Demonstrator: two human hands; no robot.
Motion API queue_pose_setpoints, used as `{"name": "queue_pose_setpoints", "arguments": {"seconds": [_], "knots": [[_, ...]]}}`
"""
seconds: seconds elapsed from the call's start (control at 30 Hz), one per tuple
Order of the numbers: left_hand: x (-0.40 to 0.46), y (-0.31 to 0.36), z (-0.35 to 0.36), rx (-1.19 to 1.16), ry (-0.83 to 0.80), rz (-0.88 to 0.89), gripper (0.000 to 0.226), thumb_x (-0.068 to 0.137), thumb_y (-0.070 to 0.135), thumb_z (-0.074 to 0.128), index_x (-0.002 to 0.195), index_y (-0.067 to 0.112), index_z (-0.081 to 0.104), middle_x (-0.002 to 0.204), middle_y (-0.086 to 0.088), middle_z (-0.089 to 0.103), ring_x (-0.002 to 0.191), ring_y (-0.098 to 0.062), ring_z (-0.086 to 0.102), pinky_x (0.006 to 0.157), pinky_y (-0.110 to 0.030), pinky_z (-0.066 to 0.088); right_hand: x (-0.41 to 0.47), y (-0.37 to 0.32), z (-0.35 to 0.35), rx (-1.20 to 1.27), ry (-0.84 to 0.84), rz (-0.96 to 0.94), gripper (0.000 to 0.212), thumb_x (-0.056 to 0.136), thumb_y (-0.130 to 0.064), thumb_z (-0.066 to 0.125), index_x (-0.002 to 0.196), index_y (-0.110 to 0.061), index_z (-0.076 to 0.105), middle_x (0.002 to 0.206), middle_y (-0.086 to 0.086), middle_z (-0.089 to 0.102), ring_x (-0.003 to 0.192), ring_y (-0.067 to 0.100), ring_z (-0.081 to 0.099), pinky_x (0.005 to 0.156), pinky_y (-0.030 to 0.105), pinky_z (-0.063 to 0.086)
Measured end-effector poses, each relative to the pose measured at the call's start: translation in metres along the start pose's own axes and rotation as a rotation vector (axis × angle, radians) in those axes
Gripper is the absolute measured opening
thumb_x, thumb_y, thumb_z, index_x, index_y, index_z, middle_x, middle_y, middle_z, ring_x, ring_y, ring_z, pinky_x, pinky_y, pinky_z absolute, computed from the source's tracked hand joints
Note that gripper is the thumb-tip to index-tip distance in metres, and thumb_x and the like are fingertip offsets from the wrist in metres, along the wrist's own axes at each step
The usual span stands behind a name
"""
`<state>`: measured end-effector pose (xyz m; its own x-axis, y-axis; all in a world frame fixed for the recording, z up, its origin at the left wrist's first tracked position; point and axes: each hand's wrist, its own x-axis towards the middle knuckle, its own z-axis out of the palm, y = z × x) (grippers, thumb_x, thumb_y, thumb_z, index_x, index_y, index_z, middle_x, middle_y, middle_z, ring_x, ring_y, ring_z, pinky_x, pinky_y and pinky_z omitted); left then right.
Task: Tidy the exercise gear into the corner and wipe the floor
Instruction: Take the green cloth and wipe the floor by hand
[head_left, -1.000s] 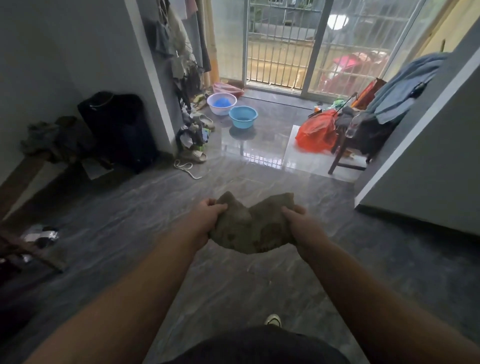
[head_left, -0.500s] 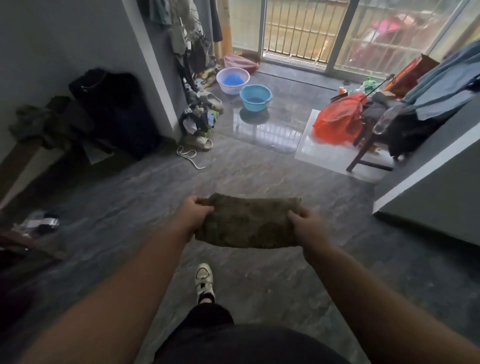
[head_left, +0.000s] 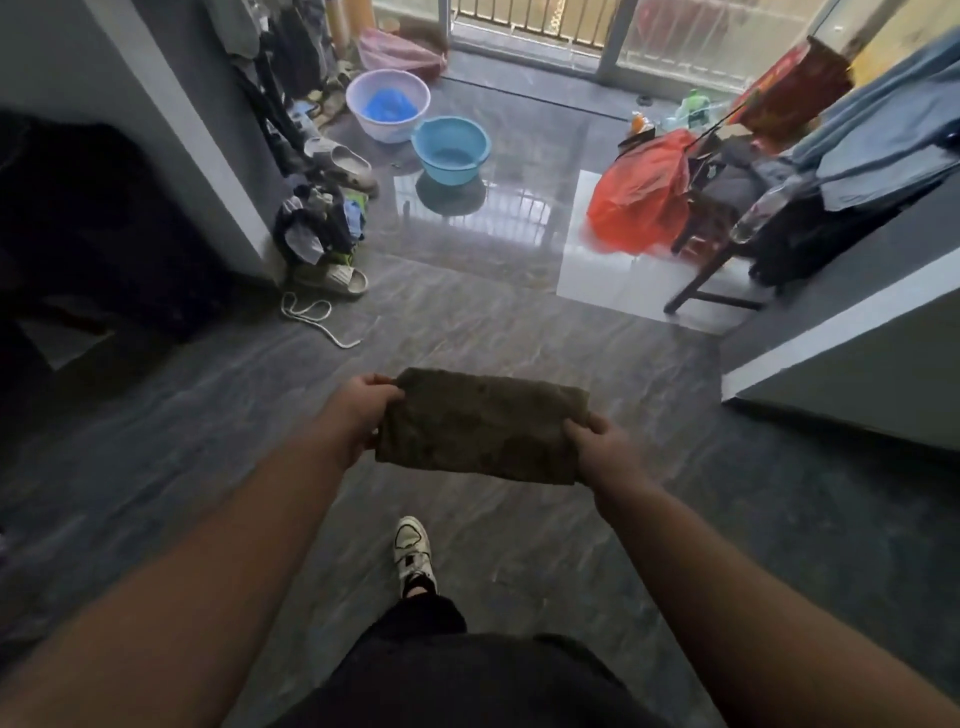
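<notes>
The cloth (head_left: 480, 426) sits just below the centre of the frame, held up in the air over the dark tiled floor (head_left: 519, 338), folded into a flat brownish band. It looks soft and limp, light enough for fingertips, and its dark blotches suggest it may be damp, so I would expect it to sag in the middle if the ends came closer. The short ends are the natural places to take it, and that is where it is held. The left hand (head_left: 366, 410) pinches the left end, thumb on top near the upper corner, fingers curled under. The right hand (head_left: 602, 449) grips the right end a little lower in the frame, fingers wrapped round the edge. Both forearms reach forward from the lower corners, converging, keeping the band taut and nearly level. One white shoe (head_left: 413, 553) shows beneath it.
</notes>
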<state>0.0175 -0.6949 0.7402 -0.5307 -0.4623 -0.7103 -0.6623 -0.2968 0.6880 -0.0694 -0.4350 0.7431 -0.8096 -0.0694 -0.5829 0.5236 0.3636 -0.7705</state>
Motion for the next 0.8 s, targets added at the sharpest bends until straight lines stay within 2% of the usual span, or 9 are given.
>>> {"name": "queue_pose_setpoints", "arguments": {"seconds": [0.1, 0.2, 0.27, 0.33, 0.47, 0.53, 0.63, 0.8], "knots": [[0.052, 0.020, 0.002, 0.040, -0.038, -0.029, 0.012, 0.091, 0.007, 0.055, 0.087, 0.018, 0.057, 0.087, -0.013, 0.057, 0.076, -0.026, 0.054, 0.069, -0.036, 0.048, 0.036, -0.010, 0.024, 0.022, 0.001, 0.029, 0.014, 0.096, -0.006, 0.057, 0.106, -0.011, 0.066, 0.092, 0.010, 0.070, 0.089, 0.030, 0.067, 0.085, 0.049, 0.055], [0.103, 0.024, 0.013, 0.069, -0.067, -0.076, 0.011, 0.090, 0.009, 0.054, 0.087, 0.019, 0.058, 0.089, -0.014, 0.056, 0.079, -0.027, 0.055, 0.071, -0.036, 0.045, 0.084, -0.002, 0.037, -0.012, 0.032, 0.075, 0.014, 0.096, -0.007, 0.056, 0.101, -0.014, 0.066, 0.096, 0.014, 0.070, 0.091, 0.030, 0.066, 0.086, 0.049, 0.055], [0.138, 0.016, 0.026, 0.076, -0.052, -0.105, 0.013, 0.091, 0.007, 0.053, 0.085, 0.018, 0.056, 0.081, -0.010, 0.054, 0.071, -0.025, 0.053, 0.066, -0.030, 0.043, 0.124, 0.018, 0.046, -0.077, 0.042, 0.087, 0.010, 0.089, -0.018, 0.059, 0.093, -0.017, 0.068, 0.099, 0.019, 0.072, 0.097, 0.036, 0.067, 0.086, 0.055, 0.055], [0.178, -0.004, 0.043, 0.093, -0.018, -0.110, 0.016, 0.092, 0.005, 0.053, 0.083, 0.018, 0.053, 0.073, -0.007, 0.051, 0.061, -0.020, 0.048, 0.058, -0.025, 0.040, 0.173, 0.052, 0.055, -0.173, 0.031, 0.107, 0.016, 0.084, -0.027, 0.058, 0.090, -0.015, 0.067, 0.096, 0.018, 0.071, 0.097, 0.038, 0.067, 0.084, 0.055, 0.055], [0.270, -0.080, 0.084, 0.128, 0.004, -0.138, 0.015, 0.093, 0.004, 0.054, 0.086, 0.017, 0.054, 0.078, -0.008, 0.056, 0.066, -0.020, 0.052, 0.057, -0.027, 0.042, 0.260, 0.128, 0.082, -0.290, 0.013, 0.135, 0.023, 0.090, -0.028, 0.054, 0.101, -0.013, 0.067, 0.095, 0.012, 0.070, 0.094, 0.033, 0.065, 0.085, 0.048, 0.054], [0.326, -0.124, 0.103, 0.110, 0.018, -0.160, 0.013, 0.094, 0.005, 0.054, 0.089, 0.017, 0.055, 0.084, -0.010, 0.058, 0.070, -0.021, 0.055, 0.059, -0.029, 0.044, 0.312, 0.173, 0.095, -0.324, 0.003, 0.142, 0.020, 0.095, -0.021, 0.054, 0.104, -0.009, 0.068, 0.094, 0.010, 0.068, 0.093, 0.030, 0.063, 0.082, 0.040, 0.051], [0.416, -0.197, 0.137, 0.120, 0.015, -0.161, 0.010, 0.096, 0.007, 0.056, 0.091, 0.016, 0.056, 0.087, -0.010, 0.059, 0.074, -0.022, 0.057, 0.059, -0.030, 0.047, 0.398, 0.254, 0.114, -0.389, 0.000, 0.153, 0.017, 0.097, -0.018, 0.053, 0.102, -0.007, 0.066, 0.091, 0.009, 0.065, 0.090, 0.027, 0.059, 0.073, 0.032, 0.042], [0.567, -0.306, 0.187, 0.161, 0.047, -0.100, 0.006, 0.096, 0.007, 0.057, 0.096, 0.013, 0.057, 0.087, -0.006, 0.060, 0.071, -0.016, 0.058, 0.054, -0.027, 0.044, 0.533, 0.382, 0.147, -0.437, -0.004, 0.146, 0.011, 0.098, -0.019, 0.052, 0.096, -0.015, 0.062, 0.090, 0.006, 0.064, 0.090, 0.026, 0.060, 0.073, 0.030, 0.038]]}}
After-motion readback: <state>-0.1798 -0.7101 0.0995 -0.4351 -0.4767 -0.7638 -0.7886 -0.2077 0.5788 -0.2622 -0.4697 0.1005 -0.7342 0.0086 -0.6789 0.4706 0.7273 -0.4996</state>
